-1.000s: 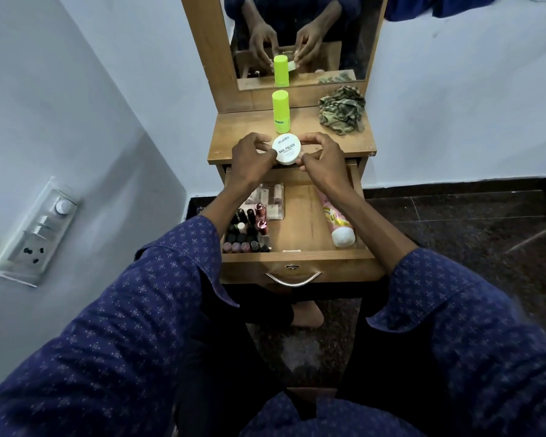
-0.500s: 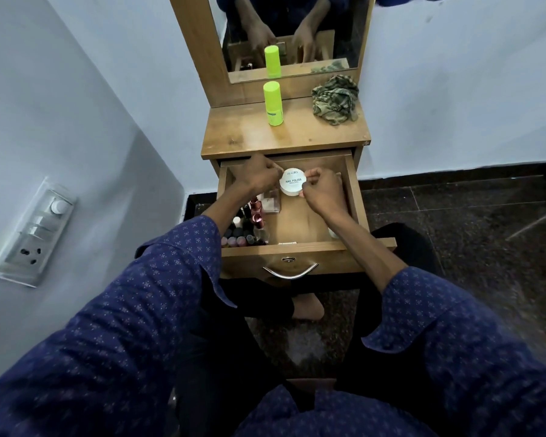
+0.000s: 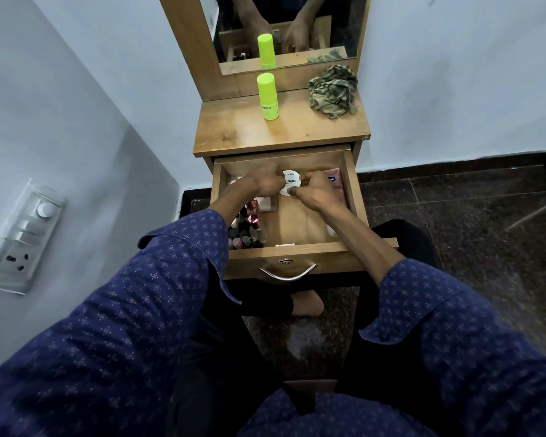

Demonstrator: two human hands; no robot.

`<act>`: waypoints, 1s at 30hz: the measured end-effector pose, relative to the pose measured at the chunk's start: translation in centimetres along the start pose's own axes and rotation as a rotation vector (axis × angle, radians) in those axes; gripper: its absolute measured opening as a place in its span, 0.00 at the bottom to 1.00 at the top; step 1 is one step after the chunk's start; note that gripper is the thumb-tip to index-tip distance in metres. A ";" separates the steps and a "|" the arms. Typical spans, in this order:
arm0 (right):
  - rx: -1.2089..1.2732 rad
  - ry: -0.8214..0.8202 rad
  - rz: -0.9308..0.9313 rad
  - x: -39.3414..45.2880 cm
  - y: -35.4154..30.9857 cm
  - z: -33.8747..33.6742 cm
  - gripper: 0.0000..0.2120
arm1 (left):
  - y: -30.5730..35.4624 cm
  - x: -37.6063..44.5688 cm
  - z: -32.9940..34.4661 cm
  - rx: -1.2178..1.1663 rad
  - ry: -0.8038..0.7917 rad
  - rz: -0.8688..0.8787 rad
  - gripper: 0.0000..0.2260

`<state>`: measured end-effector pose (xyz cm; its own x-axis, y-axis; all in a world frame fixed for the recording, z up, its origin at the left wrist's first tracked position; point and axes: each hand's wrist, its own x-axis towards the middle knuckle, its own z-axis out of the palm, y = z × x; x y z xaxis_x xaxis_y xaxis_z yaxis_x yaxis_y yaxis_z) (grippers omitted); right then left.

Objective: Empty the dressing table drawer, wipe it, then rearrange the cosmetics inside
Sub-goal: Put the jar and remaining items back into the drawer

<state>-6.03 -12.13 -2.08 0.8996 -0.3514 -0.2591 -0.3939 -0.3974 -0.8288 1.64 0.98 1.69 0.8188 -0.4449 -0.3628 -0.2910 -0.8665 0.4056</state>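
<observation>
The wooden drawer [image 3: 353, 190] of the dressing table stands pulled open. At its back, both hands hold a round white jar [image 3: 291, 181] with "POLISH" printed on its lid. My left hand [image 3: 264, 182] grips its left side and my right hand [image 3: 316, 190] pinches its right side. Several nail polish bottles and lipsticks [image 3: 246, 231] are packed in the front left corner. A pink tube [image 3: 334, 181] lies along the right wall, partly hidden by my right hand. A small compact [image 3: 267, 203] lies beside the bottles.
On the table top [image 3: 234, 134] stand a lime green bottle [image 3: 267, 96] and a crumpled camouflage cloth [image 3: 333, 91]. The mirror [image 3: 344, 26] rises behind them. A switch panel [image 3: 19, 234] is on the left wall. Dark stone floor lies to the right.
Both hands have brought the white jar down from above the table's front edge into the back of the drawer. My view has tilted lower.
</observation>
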 end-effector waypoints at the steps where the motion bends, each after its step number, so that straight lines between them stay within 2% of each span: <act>1: 0.010 -0.016 -0.001 0.1 0.0 -0.1 0.13 | 0.0 -0.1 0.0 0.005 -0.002 0.006 0.11; 5: -0.037 -0.009 -0.041 -0.4 -0.1 -0.6 0.13 | -0.5 -0.5 -0.2 0.009 -0.010 0.018 0.15; 7: -0.125 0.087 -0.118 -0.9 -0.5 -1.0 0.12 | -0.7 -0.9 -0.4 -0.010 0.029 0.056 0.14; 9: -0.103 0.175 -0.221 -1.1 -1.2 -1.2 0.09 | -1.1 -1.5 -0.6 -0.042 0.091 0.117 0.14; 11: -0.050 0.232 -0.339 -1.0 -2.3 -1.5 0.05 | -1.3 -2.7 -0.8 -0.096 0.187 0.183 0.12; 13: -0.077 0.324 -0.479 -0.9 -4.2 -2.0 0.04 | -1.7 -3.6 -0.8 -0.120 0.353 0.247 0.12; 15: -0.103 0.388 -0.568 -0.2 -6.1 -2.5 0.06 | -2.2 -4.3 -0.7 -0.116 0.490 0.276 0.12; 19: -0.197 0.416 -0.595 2.3 -8.9 -2.8 0.19 | -3.1 -5.0 -0.6 -0.116 0.587 0.296 0.10; 22: -0.273 0.426 -0.613 3.9 -11.1 -3.0 0.24 | -3.9 -5.0 -0.7 -0.122 0.612 0.283 0.11; 26: -0.371 0.407 -0.596 5.6 -12.8 -2.9 0.25 | -4.9 -5.4 -0.6 -0.151 0.635 0.262 0.17; 30: -0.380 0.413 -0.583 6.5 -13.6 -2.7 0.21 | -5.3 -6.4 -0.5 -0.164 0.688 0.297 0.16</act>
<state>4.67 -11.27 8.86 0.8671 -0.2544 0.4283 0.0129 -0.8481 -0.5297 -1.83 8.53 2.29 0.8570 -0.3661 0.3627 -0.5137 -0.6638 0.5436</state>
